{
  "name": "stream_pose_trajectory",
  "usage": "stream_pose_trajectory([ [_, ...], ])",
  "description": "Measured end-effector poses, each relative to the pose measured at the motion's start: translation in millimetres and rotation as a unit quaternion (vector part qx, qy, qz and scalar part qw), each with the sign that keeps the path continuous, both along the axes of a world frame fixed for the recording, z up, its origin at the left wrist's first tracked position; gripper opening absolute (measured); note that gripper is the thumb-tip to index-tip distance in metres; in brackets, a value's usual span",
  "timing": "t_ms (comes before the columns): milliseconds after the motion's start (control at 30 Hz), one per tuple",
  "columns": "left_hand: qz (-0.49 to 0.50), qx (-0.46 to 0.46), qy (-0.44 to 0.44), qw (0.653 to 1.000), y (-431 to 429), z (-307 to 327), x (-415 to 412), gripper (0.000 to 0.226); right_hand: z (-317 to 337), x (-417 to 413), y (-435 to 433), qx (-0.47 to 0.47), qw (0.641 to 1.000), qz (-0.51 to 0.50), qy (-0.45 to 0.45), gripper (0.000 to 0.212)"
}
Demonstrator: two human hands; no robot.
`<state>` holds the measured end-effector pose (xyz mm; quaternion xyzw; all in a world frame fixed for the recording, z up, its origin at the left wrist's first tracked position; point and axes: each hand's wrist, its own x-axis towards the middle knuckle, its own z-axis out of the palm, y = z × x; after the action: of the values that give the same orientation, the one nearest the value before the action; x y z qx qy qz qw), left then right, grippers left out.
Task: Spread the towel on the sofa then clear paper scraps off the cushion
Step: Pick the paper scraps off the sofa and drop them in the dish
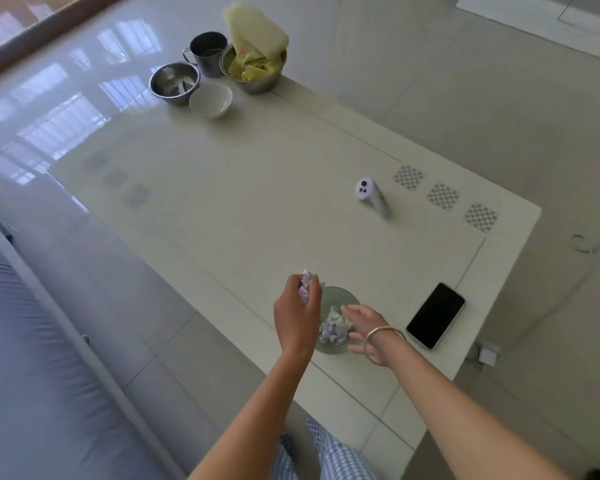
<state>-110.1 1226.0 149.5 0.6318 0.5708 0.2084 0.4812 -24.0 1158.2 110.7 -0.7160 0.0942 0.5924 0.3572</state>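
My left hand is closed around a wad of crumpled white paper scraps, held just above the left rim of a pale green dish on the low white table. More crumpled scraps lie piled in the dish. My right hand, with a gold bangle on the wrist, hovers open over the dish's right side, fingers spread and holding nothing. The sofa, with a grey-blue covering, runs along the left edge of the view. I see no separate towel.
A black phone lies right of the dish. A white controller rests mid-table near three checkered markers. At the far end stand two steel bowls, a steel mug, a white bowl and yellow cloth. Glossy tiled floor surrounds the table.
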Motion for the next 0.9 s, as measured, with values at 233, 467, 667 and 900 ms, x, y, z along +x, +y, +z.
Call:
stream_pose_trajectory([
  [233,-0.134,-0.107,0.096,0.980,-7,-47,4,0.032,-8,12,-16,-0.012,0.996,-0.085,0.003,0.013],
  [467,-0.158,-0.129,0.091,0.975,4,-50,-3,0.036,-10,11,-8,-0.011,0.992,-0.121,-0.022,0.008],
  [667,-0.091,-0.088,0.051,0.991,44,-33,-43,0.032,2,-10,34,0.001,0.988,-0.134,-0.082,0.025],
  [900,0.058,-0.083,0.022,0.995,121,-19,-148,0.030,33,-89,149,0.061,0.985,-0.053,-0.155,0.026],
])
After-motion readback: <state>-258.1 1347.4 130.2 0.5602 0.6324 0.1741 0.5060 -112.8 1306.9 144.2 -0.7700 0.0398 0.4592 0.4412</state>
